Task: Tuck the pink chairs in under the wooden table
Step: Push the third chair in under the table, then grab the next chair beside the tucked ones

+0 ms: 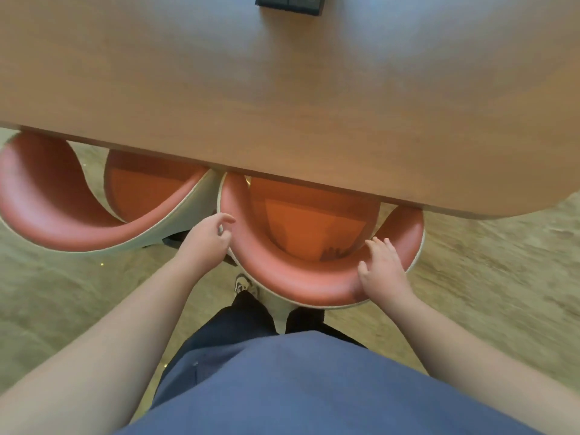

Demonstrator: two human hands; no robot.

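Pink upholstery covers two tub-backed chairs at the near edge of the wooden surface [282,89]. The right-hand chair [298,277] has its seat partly under that edge, its curved backrest projecting toward the person. The left-hand chair [53,215] stands just beside it, also partly under, angled outward. The right hand [381,271] lies flat on the top of the backrest rim, fingers spread and not closed round it. The left hand [208,237] sits at the rim's outer left side, fingers loosely curled and apart, touching or nearly touching.

Risks, as judged: the armrest tips lie close beneath the surface edge and could strike it if the chair is pushed askew; the two chairs almost meet, so a skewed push could knock them together; an unclamped flat palm may slide along the smooth rim; the person's shoe [243,285] stands near the chair base.

Grain-patterned brown, the surface carries a dark socket box [288,3] at its far edge. Beige carpet [486,277] covers the floor.
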